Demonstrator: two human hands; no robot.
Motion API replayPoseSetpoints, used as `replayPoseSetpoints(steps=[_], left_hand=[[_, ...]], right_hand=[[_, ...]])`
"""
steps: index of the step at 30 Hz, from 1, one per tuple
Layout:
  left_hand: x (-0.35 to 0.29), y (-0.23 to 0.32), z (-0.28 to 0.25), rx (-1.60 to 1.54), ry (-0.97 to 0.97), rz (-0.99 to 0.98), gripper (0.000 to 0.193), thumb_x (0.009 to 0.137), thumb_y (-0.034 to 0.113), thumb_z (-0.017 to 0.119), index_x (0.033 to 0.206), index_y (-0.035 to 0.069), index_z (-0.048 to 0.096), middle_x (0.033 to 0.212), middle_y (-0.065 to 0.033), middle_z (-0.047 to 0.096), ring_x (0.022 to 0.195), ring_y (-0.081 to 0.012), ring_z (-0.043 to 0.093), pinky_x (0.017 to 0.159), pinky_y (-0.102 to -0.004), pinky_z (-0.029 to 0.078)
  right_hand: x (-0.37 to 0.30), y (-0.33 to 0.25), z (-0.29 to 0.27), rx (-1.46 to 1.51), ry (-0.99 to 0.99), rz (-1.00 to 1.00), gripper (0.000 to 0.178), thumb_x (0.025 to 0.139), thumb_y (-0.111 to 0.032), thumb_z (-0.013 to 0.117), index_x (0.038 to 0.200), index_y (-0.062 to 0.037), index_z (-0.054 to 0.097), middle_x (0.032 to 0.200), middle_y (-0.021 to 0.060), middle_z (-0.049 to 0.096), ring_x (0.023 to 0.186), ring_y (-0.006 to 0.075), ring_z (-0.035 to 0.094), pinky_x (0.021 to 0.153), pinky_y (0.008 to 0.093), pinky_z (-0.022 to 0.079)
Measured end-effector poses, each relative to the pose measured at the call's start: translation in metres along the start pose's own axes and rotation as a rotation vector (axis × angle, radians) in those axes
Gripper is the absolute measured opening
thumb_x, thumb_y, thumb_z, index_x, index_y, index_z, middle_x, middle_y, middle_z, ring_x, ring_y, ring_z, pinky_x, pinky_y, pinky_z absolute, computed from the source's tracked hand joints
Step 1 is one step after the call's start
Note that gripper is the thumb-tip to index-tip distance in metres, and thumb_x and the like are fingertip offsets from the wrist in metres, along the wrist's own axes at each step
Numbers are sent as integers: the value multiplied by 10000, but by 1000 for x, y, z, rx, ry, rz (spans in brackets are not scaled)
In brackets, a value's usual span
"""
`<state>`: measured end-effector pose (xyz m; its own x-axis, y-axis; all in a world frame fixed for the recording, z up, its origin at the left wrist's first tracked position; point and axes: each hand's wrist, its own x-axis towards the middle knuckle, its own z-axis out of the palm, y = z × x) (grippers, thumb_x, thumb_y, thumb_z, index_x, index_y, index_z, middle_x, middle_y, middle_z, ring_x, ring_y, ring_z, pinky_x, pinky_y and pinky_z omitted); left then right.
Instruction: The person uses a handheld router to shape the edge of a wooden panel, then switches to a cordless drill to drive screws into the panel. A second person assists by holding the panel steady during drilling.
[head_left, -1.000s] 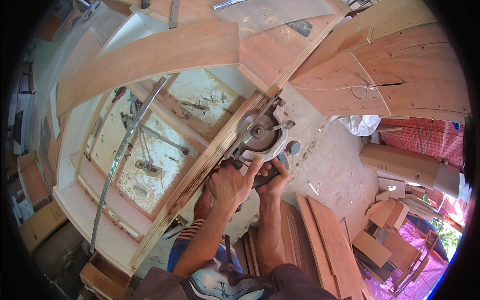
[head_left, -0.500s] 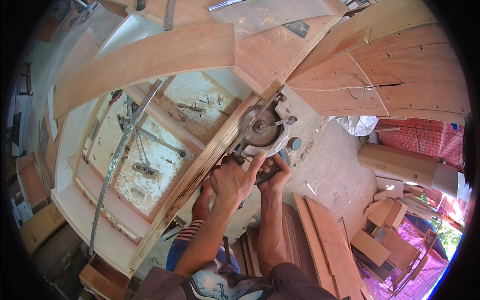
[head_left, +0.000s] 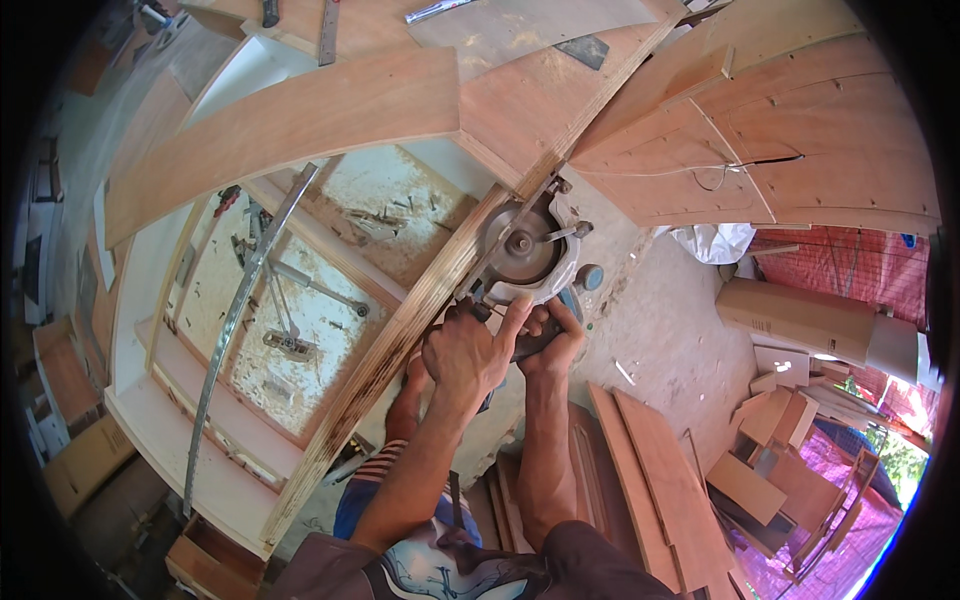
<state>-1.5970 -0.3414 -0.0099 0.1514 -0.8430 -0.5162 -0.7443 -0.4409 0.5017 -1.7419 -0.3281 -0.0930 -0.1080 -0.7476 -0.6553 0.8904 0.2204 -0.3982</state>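
A circular saw (head_left: 548, 270) with a round dark blade stands on edge against the layered plywood edge (head_left: 385, 325) of a large open wooden frame. My left hand (head_left: 465, 350) is wrapped round the near left part of the saw, its thumb pointing up along the pale guard. Closed round the dark handle at the saw's near right is my right hand (head_left: 555, 340). Part of the grip and the saw's underside is hidden behind my fingers. Inside the frame lie a clamp-like metal tool (head_left: 290, 345), loose scraps and sawdust.
A curved plywood strip (head_left: 290, 135) and a bent metal strip (head_left: 235, 320) lie across the frame. Plywood panels (head_left: 680, 150) stand at the far right. Boards (head_left: 665, 480) lean near my right arm, with cardboard boxes (head_left: 795, 315) and wood offcuts (head_left: 770, 440) beyond.
The view has shifted slightly. The saw appears a little farther up along the plywood edge, with both hands keeping the same hold on it.
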Motion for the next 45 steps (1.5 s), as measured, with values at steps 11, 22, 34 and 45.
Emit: replayPoseSetpoints(steps=[11, 22, 34, 45], left_hand=[[5, 7, -1, -35, -51, -76, 1093, 917, 926, 427, 1110, -100, 750, 928, -367, 739, 946, -525, 748, 859, -588, 583], [11, 15, 0, -6, -39, -51, 1074, 927, 928, 404, 991, -82, 763, 854, -326, 742, 859, -499, 756, 786, -563, 595], [8, 17, 4, 17, 63, -36, 1086, 936, 917, 399, 937, -102, 775, 855, -363, 732, 893, -533, 752, 809, -585, 598], [3, 23, 10, 70, 13, -74, 1026, 958, 888, 416, 995, -81, 751, 819, -317, 738, 842, -489, 763, 750, -528, 611]], right_hand=[[8, -4, -2, 12, 3, -3, 120, 996, -213, 592, 1027, -99, 608, 738, -24, 534, 606, 129, 505, 603, 354, 470], [14, -10, 1, 26, -18, 1, 143, 994, -199, 591, 1086, -96, 629, 741, -19, 549, 606, 128, 504, 602, 344, 474], [16, -13, -3, 20, -77, 19, 154, 1008, -202, 589, 1091, -76, 623, 803, 43, 627, 618, 145, 572, 623, 363, 528], [14, -19, -14, 47, -134, 38, 155, 953, -181, 635, 1031, -47, 635, 856, 90, 684, 637, 167, 604, 635, 366, 567]])
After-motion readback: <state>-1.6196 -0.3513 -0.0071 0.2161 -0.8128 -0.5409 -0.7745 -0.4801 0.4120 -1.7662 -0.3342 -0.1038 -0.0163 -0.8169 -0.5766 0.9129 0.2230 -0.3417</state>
